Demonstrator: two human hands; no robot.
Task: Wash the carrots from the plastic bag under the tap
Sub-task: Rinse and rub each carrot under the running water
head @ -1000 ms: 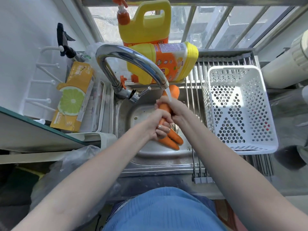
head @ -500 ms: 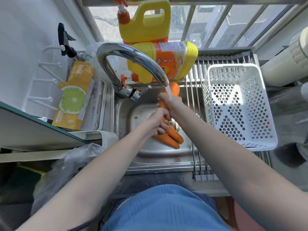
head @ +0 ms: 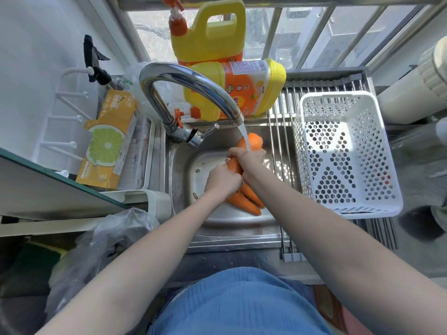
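Head: basket [head: 348,155] beside sink [head: 232,228].

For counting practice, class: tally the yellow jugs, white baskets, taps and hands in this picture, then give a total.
Yellow jugs: 2, upright jug and lying jug
White basket: 1
Tap: 1
Hands: 2, left hand and right hand
Total: 6

"20PCS" on lime box [head: 106,146]

Wet orange carrots [head: 244,201] bunched over the sink [head: 183,165], thick ends under the tap [head: 188,81] stream
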